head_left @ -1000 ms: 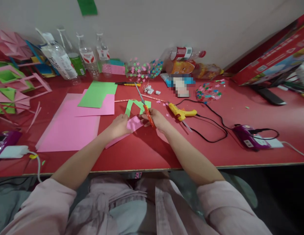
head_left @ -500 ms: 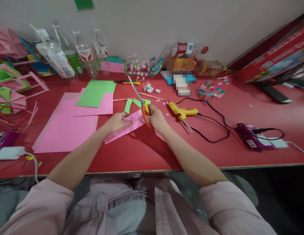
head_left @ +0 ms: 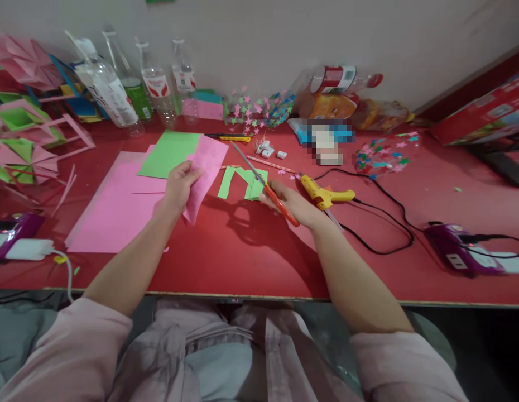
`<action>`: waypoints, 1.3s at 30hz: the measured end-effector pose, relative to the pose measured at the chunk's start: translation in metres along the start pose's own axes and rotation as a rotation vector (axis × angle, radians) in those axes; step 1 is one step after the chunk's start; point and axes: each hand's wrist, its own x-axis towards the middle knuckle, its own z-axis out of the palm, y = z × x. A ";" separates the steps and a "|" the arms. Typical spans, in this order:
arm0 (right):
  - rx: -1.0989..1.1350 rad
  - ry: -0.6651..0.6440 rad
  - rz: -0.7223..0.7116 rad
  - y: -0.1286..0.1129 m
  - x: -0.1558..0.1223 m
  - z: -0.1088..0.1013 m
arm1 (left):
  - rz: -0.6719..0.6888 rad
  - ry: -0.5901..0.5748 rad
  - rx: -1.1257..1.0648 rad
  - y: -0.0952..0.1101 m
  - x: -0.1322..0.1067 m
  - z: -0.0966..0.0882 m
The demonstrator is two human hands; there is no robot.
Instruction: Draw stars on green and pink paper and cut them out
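My left hand (head_left: pixel 179 188) pinches a piece of pink paper (head_left: pixel 209 167) by its left edge and holds it raised and tilted. In my right hand (head_left: pixel 291 202) is a pair of scissors (head_left: pixel 280 204) with orange handles, the blades together and pointing up and to the left. Cut green paper pieces (head_left: pixel 245 181) lie on the red table between my hands. Under and beside my left hand are pink sheets (head_left: pixel 113 212), with a green sheet (head_left: pixel 169 153) on top of them.
A yellow glue gun (head_left: pixel 326 192) with a black cord lies right of my right hand. Clear plastic bottles (head_left: pixel 157 89) stand along the wall. Purple power strips (head_left: pixel 452 251) sit at both sides. Folded paper shapes (head_left: pixel 25 128) crowd the left. A utility knife (head_left: pixel 234 138) lies behind the green pieces.
The pink paper has been lifted up and left, away from the scissors. My right hand has shifted right with the scissors, whose blades now stand apart from the paper.
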 end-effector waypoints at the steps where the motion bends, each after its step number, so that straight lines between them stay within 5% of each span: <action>1: -0.038 -0.059 -0.002 -0.002 -0.002 -0.002 | 0.011 0.027 -0.015 0.000 0.001 -0.002; 7: -0.233 -0.136 0.006 -0.010 -0.003 0.003 | 0.022 0.017 -0.002 0.003 -0.001 -0.002; 20: 0.175 -0.232 0.053 -0.007 -0.006 0.009 | 0.073 -0.066 -0.042 0.004 -0.004 0.000; 39: 0.170 -0.195 0.081 -0.009 -0.005 0.010 | 0.054 -0.096 0.002 0.001 -0.005 0.002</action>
